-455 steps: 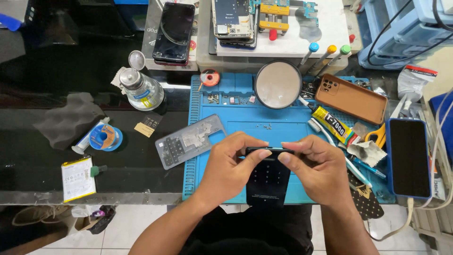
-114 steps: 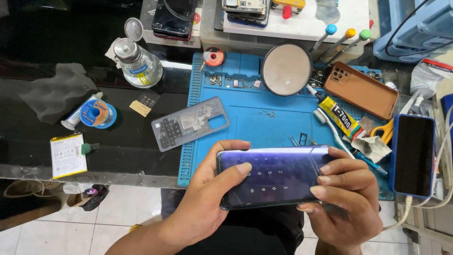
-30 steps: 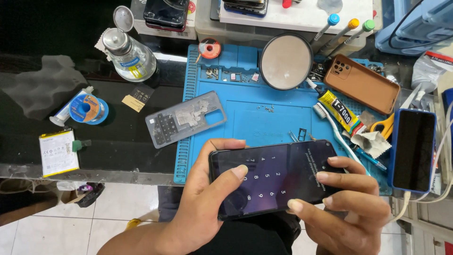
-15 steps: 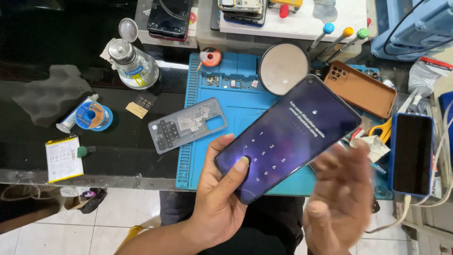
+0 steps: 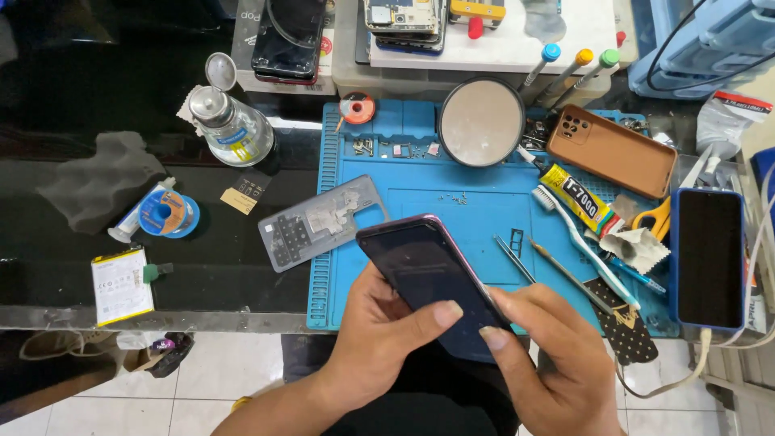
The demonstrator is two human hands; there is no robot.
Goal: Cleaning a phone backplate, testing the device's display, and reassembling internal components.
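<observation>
- Smartphone (image 5: 428,282), screen dark, is gripped by my left hand (image 5: 379,339) and right hand (image 5: 549,355) past the blue mat (image 5: 404,182) edge.
- I reckon a loose grip drops it on the tile floor (image 5: 218,379).

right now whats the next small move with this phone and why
Probably wake the phone again: its screen shows dark, the left hand cradles it over the blue mat, and the right hand has a fingertip at its lower edge.
</observation>
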